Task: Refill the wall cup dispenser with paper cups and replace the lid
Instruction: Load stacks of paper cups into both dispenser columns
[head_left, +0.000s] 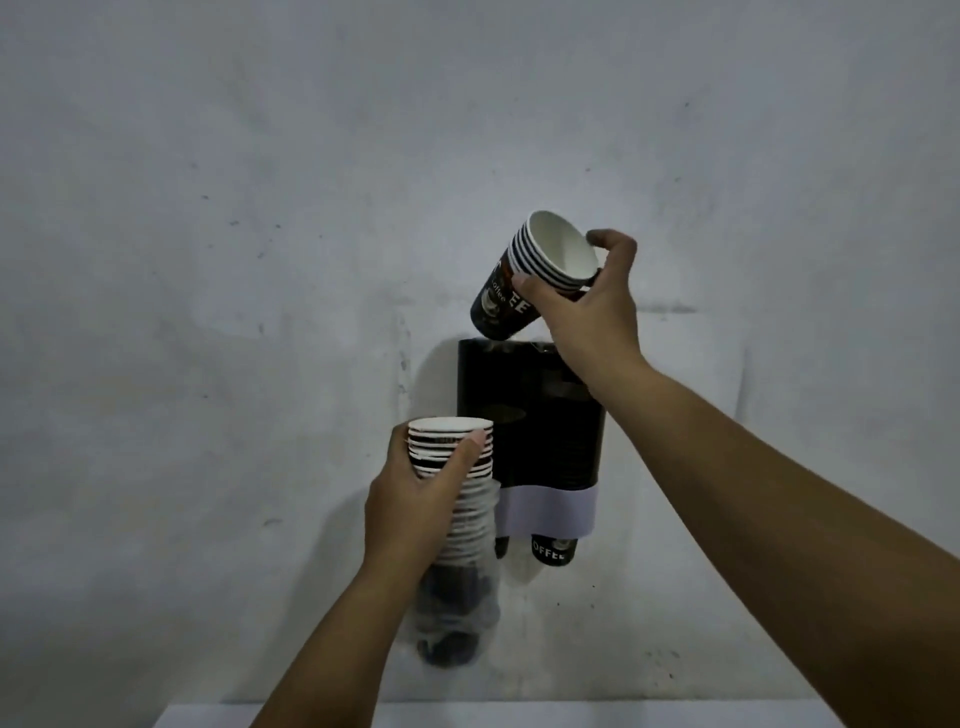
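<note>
A black wall cup dispenser (540, 415) with a white band at its base hangs on the wall; a black cup bottom (554, 552) pokes out below it. My right hand (587, 306) grips a short nested stack of black coffee cups (524, 275), tilted with its base just above the dispenser's open top left. My left hand (415, 493) holds a tall stack of cups (457, 499) in a clear plastic sleeve, upright, just left of the dispenser. No lid is visible.
A scuffed grey-white wall (260, 234) fills the view. The edge of a white surface (467, 717) shows at the bottom, below the dispenser.
</note>
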